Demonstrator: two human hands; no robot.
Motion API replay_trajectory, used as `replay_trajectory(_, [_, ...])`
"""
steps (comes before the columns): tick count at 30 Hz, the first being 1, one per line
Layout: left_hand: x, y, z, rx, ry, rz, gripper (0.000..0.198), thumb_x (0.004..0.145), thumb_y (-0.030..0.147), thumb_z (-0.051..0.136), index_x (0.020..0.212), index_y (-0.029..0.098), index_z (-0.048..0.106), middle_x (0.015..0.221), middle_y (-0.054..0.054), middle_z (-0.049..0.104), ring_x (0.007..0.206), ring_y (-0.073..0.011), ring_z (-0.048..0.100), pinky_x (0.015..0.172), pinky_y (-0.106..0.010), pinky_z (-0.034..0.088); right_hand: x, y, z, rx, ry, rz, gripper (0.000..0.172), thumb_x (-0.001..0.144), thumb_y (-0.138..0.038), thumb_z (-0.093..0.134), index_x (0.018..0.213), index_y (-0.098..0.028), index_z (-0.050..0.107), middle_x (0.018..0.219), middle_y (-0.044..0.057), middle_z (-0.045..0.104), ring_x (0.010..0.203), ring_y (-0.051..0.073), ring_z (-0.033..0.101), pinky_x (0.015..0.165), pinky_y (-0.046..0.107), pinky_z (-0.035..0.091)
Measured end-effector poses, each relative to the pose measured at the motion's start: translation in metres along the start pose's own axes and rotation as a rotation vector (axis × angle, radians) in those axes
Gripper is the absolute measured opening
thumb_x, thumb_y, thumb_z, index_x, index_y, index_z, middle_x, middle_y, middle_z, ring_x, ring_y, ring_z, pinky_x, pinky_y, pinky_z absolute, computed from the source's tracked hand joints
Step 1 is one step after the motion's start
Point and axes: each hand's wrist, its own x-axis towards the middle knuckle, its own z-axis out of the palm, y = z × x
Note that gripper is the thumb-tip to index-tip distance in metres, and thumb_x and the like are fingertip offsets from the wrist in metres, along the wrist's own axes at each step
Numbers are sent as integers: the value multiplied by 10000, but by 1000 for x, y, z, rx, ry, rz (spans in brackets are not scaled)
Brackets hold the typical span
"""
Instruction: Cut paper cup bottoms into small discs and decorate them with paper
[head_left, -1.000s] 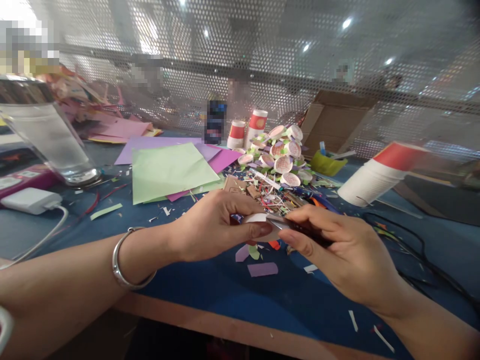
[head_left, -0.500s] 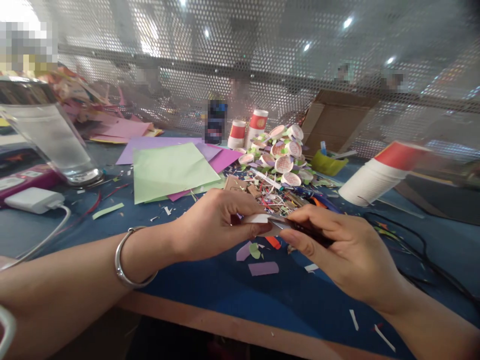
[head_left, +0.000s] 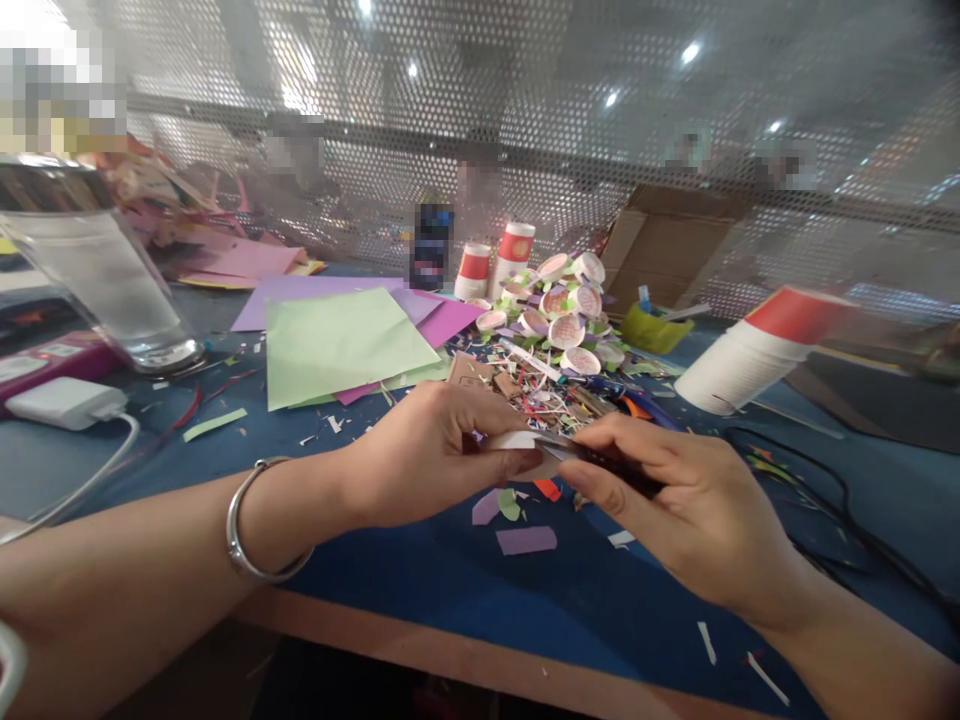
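My left hand (head_left: 442, 455), a silver bangle on its wrist, is closed on a small white paper piece (head_left: 517, 440), thumb below and fingers above. From the other side my right hand (head_left: 675, 500) grips a dark-handled cutting tool (head_left: 600, 458) between thumb and fingers. Its metal blade meets the right edge of the white piece. The palm hides most of the handle, so its exact kind is unclear. Under the hands lie purple paper scraps (head_left: 526, 541) and a green scrap (head_left: 509, 504).
Cut paper-cup bottoms (head_left: 566, 330) are heaped behind my hands, near stacked cups (head_left: 514, 255). Green paper sheets (head_left: 345, 345) lie left of them. A glass water bottle (head_left: 112, 280) and a white charger (head_left: 69, 400) stand far left. More cups (head_left: 750, 355) and black cables (head_left: 832, 480) are right.
Both hands hold almost the same position and grip. The view has shifted very slightly; the blade stays against the white paper piece.
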Motion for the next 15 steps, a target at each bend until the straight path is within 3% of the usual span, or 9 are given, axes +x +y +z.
replay_trajectory(7, [0, -3, 2, -79, -24, -97, 263, 959, 312, 586, 809, 120, 686, 739, -25, 635, 710, -120, 594, 645, -227, 479, -1, 3, 1, -16, 5, -9, 228, 981, -401, 625, 883, -209, 699, 702, 1, 669, 588, 128, 594, 526, 251, 428])
replay_trajectory(15, [0, -4, 0, -55, -4, -102, 284, 954, 323, 602, 750, 137, 667, 705, -12, 635, 696, -118, 619, 652, -222, 511, 2, 1, 1, 24, 7, 26, 273, 998, -395, 594, 817, -208, 675, 669, -13, 626, 572, 109, 547, 515, 234, 403])
